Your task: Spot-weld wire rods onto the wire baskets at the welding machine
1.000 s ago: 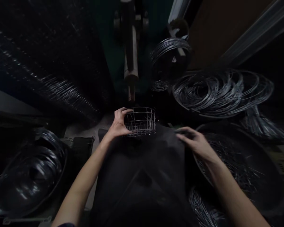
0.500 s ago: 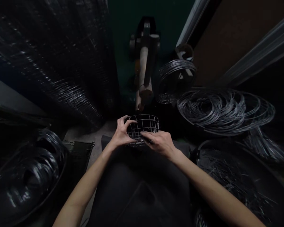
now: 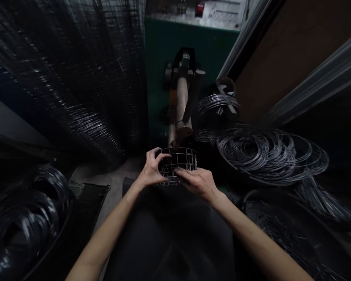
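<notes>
A small round wire basket (image 3: 181, 158) is held between my two hands, just in front of the machine's electrode arms (image 3: 183, 105). My left hand (image 3: 152, 168) grips its left side, thumb low and fingers curled over the upper part. On the lower right side, my right hand (image 3: 197, 180) is closed with its fingertips at the mesh. Whether those fingertips also pinch a loose wire is too dark to tell. Below the basket lies a dark cloth or apron (image 3: 175, 230) over my lap.
A green machine body (image 3: 213, 47) with a red switch (image 3: 199, 9) stands ahead. Wire rings (image 3: 251, 150) and cut wires (image 3: 280, 226) fill containers on the right. More wire coils (image 3: 32, 218) lie left, below tall stacked mesh (image 3: 90, 78).
My view has tilted upward, so the machine's panel and red switch now show. Both hands keep their hold on the basket, which sits almost the same relative to them.
</notes>
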Motion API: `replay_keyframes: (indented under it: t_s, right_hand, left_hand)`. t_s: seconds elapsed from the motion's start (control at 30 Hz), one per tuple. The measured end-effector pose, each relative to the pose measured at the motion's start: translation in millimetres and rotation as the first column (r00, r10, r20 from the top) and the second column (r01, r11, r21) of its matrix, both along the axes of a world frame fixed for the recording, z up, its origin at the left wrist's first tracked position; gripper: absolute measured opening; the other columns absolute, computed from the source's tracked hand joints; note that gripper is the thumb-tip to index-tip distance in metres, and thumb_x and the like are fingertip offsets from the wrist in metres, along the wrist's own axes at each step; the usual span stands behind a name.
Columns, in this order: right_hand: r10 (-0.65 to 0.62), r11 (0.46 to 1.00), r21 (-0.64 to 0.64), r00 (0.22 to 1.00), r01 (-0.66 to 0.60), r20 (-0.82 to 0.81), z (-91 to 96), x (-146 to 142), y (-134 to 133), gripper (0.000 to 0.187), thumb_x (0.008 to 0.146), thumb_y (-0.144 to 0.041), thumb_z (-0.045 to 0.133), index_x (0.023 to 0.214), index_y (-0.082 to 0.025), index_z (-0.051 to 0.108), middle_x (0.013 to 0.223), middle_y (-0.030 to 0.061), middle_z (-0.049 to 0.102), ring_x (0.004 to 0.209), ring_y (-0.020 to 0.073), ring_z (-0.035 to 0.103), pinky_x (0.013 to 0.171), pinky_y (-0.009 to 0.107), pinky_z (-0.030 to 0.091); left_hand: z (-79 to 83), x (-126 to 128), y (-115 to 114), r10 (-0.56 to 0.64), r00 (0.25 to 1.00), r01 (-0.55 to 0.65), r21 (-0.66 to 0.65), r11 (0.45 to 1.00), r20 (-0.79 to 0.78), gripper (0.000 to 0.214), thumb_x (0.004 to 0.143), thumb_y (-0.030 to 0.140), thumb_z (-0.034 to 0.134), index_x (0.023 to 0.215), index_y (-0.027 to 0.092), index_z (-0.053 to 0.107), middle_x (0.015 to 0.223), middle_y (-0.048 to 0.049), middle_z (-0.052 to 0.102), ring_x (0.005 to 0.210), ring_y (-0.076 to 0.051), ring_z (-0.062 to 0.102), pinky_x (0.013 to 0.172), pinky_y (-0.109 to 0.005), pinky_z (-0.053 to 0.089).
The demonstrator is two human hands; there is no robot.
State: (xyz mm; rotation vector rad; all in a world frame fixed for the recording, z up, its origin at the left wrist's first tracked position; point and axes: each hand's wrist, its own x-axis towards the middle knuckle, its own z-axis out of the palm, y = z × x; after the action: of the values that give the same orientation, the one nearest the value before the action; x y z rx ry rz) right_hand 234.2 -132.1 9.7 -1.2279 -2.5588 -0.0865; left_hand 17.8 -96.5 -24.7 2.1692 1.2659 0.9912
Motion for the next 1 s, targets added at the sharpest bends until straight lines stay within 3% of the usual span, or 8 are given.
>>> replay_keyframes:
  t_s: [0.37, 0.7, 1.0]
  right_hand:
    - [-0.007, 1.000, 0.009, 0.999, 0.007, -0.052, 9.0, -4, 13, 0.025, 0.092, -0.031, 0.053, 0.112, -0.028, 0.067, 0.105, -0.0010, 0.072, 0.073, 0.0142, 0.070, 0.060, 0.025, 0.043]
    - [-0.122, 0.988, -0.088, 0.992, 0.124, 0.020, 12.6, -6, 16, 0.028, 0.091, -0.035, 0.053, 0.116, -0.034, 0.067, 0.106, -0.0034, 0.072, 0.074, 0.0149, 0.069, 0.058, 0.024, 0.041]
    - [-0.239, 0.971, -0.037, 0.970, 0.237, -0.053, 10.0, -11, 38, 0.027, 0.090, -0.038, 0.058, 0.114, -0.033, 0.068, 0.097, -0.0016, 0.075, 0.070, 0.0141, 0.068, 0.057, 0.022, 0.041]
  left_hand:
    - [8.3, -2, 13, 0.001, 1.000, -0.001, -0.018, 1.000, 0.002, 0.081, 0.049, 0.030, 0.088, 0.122, 0.025, 0.054, 0.131, -0.0115, 0.031, 0.127, -0.035, 0.031, 0.107, -0.053, 0.037]
    - [10.4, -6, 19, -0.002, 1.000, 0.002, -0.065, 0.998, 0.009, 0.086, 0.044, 0.040, 0.091, 0.122, 0.027, 0.055, 0.125, -0.0090, 0.038, 0.121, -0.033, 0.037, 0.106, -0.052, 0.037]
    - [17.4, -6, 50, 0.013, 1.000, -0.016, -0.088, 0.996, -0.024, 0.086, 0.044, 0.041, 0.092, 0.121, 0.027, 0.056, 0.122, -0.0084, 0.041, 0.120, -0.031, 0.038, 0.107, -0.048, 0.034]
